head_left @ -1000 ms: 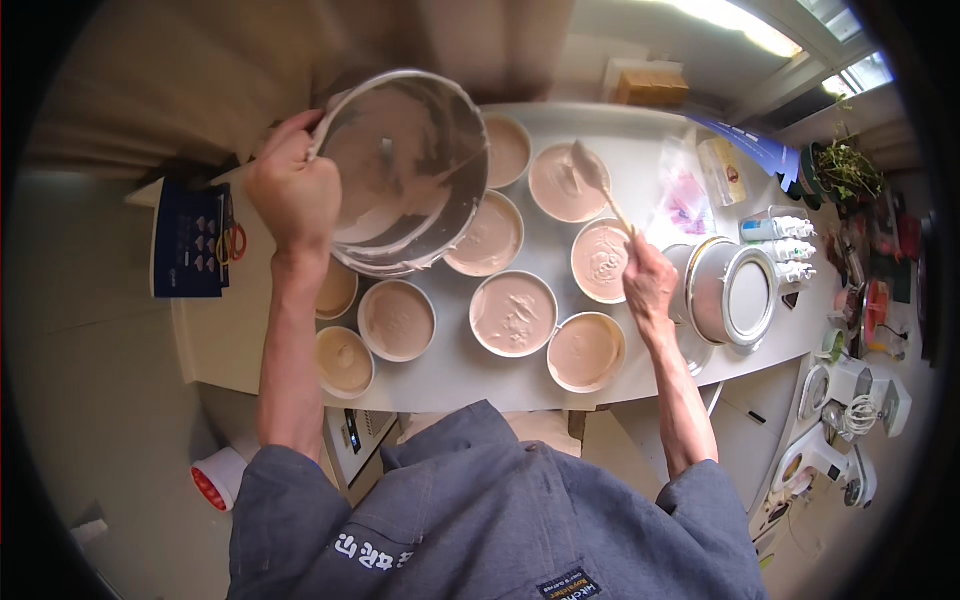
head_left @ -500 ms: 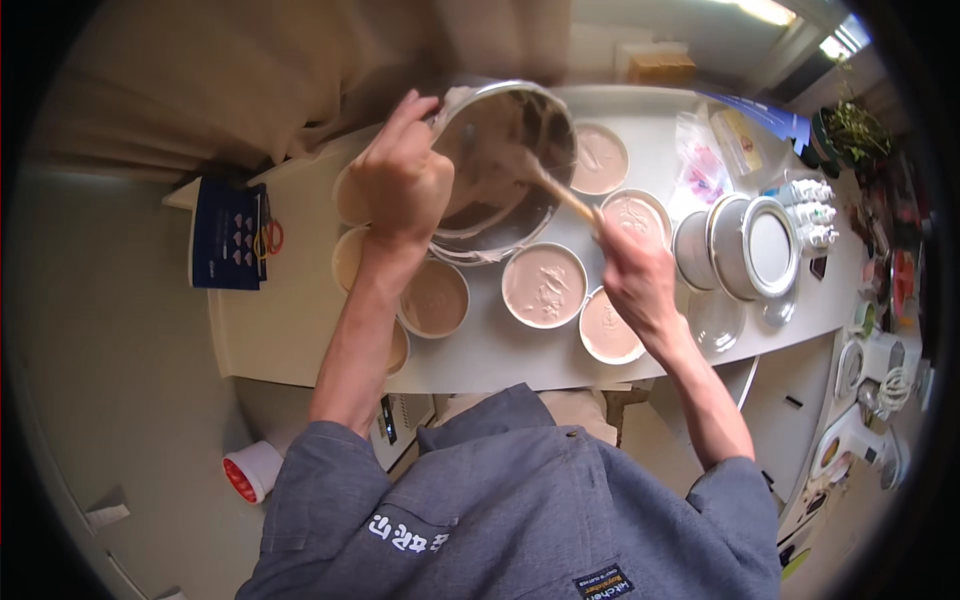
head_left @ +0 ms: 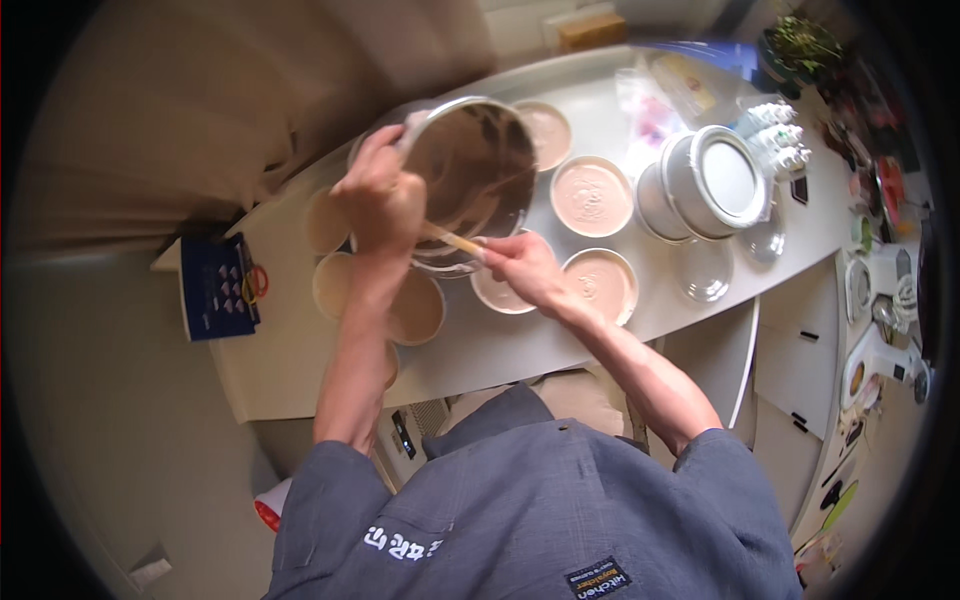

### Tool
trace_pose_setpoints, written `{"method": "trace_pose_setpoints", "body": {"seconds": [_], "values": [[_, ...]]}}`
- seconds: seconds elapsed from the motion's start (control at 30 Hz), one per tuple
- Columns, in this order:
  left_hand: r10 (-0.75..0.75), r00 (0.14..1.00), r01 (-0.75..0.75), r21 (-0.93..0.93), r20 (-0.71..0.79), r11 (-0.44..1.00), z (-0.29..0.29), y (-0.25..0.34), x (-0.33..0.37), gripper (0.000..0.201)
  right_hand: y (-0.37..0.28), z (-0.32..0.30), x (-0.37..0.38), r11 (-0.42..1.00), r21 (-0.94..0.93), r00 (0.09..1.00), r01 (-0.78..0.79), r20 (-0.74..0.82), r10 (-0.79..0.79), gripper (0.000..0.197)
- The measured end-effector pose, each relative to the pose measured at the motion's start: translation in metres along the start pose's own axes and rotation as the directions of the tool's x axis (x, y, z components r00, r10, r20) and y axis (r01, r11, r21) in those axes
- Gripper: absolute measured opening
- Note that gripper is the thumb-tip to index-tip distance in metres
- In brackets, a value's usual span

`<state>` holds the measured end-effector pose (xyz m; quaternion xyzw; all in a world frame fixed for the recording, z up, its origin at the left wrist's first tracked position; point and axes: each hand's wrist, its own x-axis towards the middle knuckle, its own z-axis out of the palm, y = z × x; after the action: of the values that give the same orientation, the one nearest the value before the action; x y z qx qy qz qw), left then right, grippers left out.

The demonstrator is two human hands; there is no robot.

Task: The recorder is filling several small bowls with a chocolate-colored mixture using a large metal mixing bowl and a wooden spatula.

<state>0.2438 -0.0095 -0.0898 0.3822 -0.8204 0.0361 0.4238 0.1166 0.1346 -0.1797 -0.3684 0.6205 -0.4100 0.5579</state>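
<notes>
Your left hand (head_left: pixel 382 195) is curled tight on the edge of a big shiny bowl (head_left: pixel 452 135). You are holding the bowl up over the bench (head_left: pixel 285 370), and its open mouth faces you. The inside of the bowl is smeared with mix. Your right hand (head_left: pixel 525 268) is closed around a wooden handle (head_left: pixel 453 240). The handle slants up and away to the left, just in front of the bowl's near edge, and its far end goes behind your left hand, so you cannot tell what the tip is touching.

Round tins (head_left: pixel 592 235) full of pale pink mix (head_left: pixel 590 196) sit under and around the bowl. Two of them are just right of the bowl, one is partly behind its right edge, and one is partly under your right hand. More tins are on the left, near your left arm, and your arm hides bits of them.

Farther right, some pale tins are piled up in a stack (head_left: pixel 725 178). A clear round lid (head_left: pixel 706 272) lies just beside the stack, on the side near you. Little bottles with white tops (head_left: pixel 775 135) are past the stack. A see-through bag (head_left: pixel 645 105) lies at the back. On the left end of the bench is a dark blue box (head_left: pixel 210 290), with orange-handled scissors (head_left: pixel 258 284) next to it. A green plant (head_left: pixel 803 42) is at the far right corner.
</notes>
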Motion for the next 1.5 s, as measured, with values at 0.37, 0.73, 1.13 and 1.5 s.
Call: {"method": "trace_pose_setpoints", "body": {"seconds": [0.37,0.73,1.13,1.5], "values": [[-0.141,0.99,0.142,-0.085,0.024,0.986,0.019,-0.007,0.008,0.009,0.023,-0.086,-0.08,0.986,-0.006,0.943,0.166,-0.292,-0.161,0.033],[-0.065,0.996,0.062,-0.057,-0.058,0.996,0.024,-0.016,0.021,0.009,0.097,-0.146,-0.092,0.654,-0.756,0.739,-0.004,-0.443,-0.507,0.029],[-0.133,0.991,0.133,-0.017,-0.029,0.991,-0.019,-0.024,0.01,0.032,0.122,-0.146,-0.075,0.603,-0.793,0.747,-0.089,-0.454,-0.486,0.028],[-0.087,0.994,0.088,0.013,-0.061,0.996,-0.024,-0.008,-0.003,0.011,0.086,-0.147,-0.11,0.674,-0.739,0.713,-0.002,-0.473,-0.517,0.029]]}}
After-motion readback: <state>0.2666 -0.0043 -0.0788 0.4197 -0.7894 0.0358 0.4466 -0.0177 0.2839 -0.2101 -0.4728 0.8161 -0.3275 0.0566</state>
